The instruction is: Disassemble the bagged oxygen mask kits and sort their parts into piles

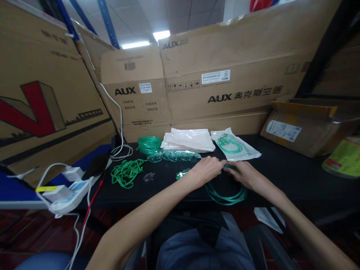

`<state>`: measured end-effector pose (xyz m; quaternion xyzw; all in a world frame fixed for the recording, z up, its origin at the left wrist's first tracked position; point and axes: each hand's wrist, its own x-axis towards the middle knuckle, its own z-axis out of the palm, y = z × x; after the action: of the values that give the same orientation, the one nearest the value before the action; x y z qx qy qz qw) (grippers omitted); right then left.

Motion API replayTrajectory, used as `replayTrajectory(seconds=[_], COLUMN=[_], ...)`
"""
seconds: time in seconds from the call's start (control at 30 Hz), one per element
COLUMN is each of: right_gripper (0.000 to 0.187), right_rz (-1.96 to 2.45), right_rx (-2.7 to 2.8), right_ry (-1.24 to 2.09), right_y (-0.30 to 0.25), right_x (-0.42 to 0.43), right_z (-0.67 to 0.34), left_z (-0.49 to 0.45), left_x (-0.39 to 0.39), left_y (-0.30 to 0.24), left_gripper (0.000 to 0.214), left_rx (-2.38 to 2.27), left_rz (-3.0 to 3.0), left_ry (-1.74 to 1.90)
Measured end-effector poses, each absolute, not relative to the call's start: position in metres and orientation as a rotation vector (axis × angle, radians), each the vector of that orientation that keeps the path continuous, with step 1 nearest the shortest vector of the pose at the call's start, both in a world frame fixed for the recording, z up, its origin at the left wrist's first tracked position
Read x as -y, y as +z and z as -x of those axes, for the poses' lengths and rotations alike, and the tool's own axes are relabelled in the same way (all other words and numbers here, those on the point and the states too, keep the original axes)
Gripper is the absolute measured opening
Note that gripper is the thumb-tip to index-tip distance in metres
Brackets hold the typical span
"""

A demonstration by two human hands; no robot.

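Note:
A loosely coiled length of green tubing (226, 198) lies at the front of the black table, its upper part running up under my hands. My left hand (209, 170) is closed in a fist at the coil's top left. My right hand (243, 173) grips the tubing at the top of the loops, its fingertips almost meeting my left hand. What exactly sits between the fingertips is hidden. Just left of my left hand lies a small green-and-clear piece (182, 173), partly covered by my forearm.
Behind stand a row of clear plastic masks (174, 156), a green tubing coil (149, 144), white pouches (188, 139) and a pouch with tubing (234, 144). Green straps (127, 173) and small clear parts (149, 177) lie left, near a power strip (70, 197). Cardboard boxes (298, 127) border the table.

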<state>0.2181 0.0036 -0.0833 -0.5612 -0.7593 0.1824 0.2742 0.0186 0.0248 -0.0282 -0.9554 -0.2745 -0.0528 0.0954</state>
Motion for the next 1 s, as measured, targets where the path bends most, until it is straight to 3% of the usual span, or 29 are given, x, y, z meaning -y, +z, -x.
replayTrajectory(seconds=[0.23,0.4,0.63,1.0], right_gripper=[0.048,0.059,0.048,0.061], right_rz=[1.425,1.284,1.160,1.197], right_rx=[1.981,1.623,1.117,1.145], right_ry=[0.596,0.700,0.840,0.879], right_y=[-0.055,-0.036,-0.051,-0.087], right_x=[0.002,0.011,0.019,0.028], right_z=[-0.223,-0.215,-0.214,-0.216], left_z=[-0.016,-0.004,0.063,0.203], left_x=[-0.022,-0.029,-0.062,-0.138], left_y=[-0.010,0.016,0.068,0.088], left_gripper=[0.035,0.031,0.028,0.029], left_rx=[0.753,0.798,1.194,1.978], left_rz=[2.817,2.855,2.666,2.123], left_ry=[-0.186,-0.368,-0.691,-0.686])
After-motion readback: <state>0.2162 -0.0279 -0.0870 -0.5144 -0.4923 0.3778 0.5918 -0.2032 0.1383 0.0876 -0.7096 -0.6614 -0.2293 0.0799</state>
